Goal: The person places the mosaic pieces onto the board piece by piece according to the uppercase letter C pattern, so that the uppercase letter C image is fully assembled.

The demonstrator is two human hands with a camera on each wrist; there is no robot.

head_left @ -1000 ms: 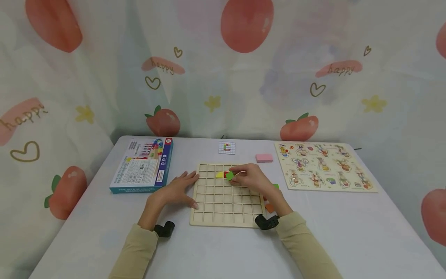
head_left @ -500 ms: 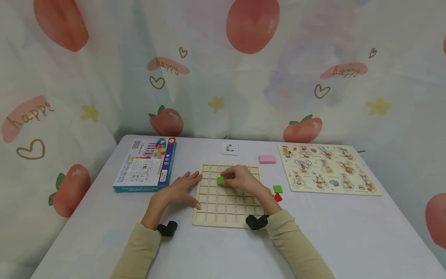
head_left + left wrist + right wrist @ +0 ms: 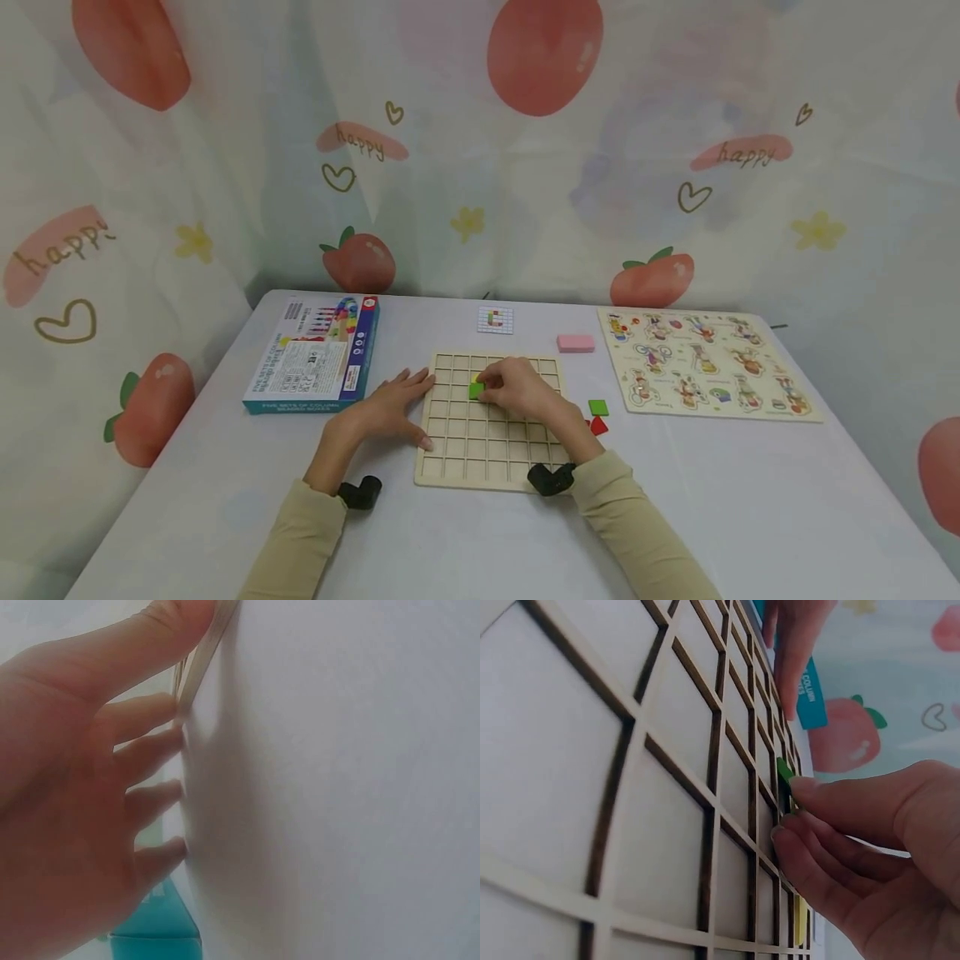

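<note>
My right hand (image 3: 521,390) pinches a green square tile (image 3: 476,390) at a cell in the upper part of the wooden grid board (image 3: 450,480). In the right wrist view, the thumb and fingers meet at the tile's edge (image 3: 784,771), and the tile looks tilted against the grid. A yellow piece (image 3: 801,922) shows just beyond those fingers; part of it is hidden. My left hand (image 3: 386,408) lies spread at the board's left edge. Its thumb and fingertips touch the frame in the left wrist view, where the hand (image 3: 67,787) grips nothing.
Right of the board lie a green tile (image 3: 597,407) and a red piece (image 3: 598,426), partly beside my forearm. Behind stand a pattern card (image 3: 495,320) and a pink block (image 3: 575,343). A boxed set (image 3: 311,358) is at left, a picture puzzle board (image 3: 705,362) at right.
The right hand has carried the green tile left and lowered it to the grid, covering the red piece on the board. The left hand stays at the edge. The head view shifted slightly.
</note>
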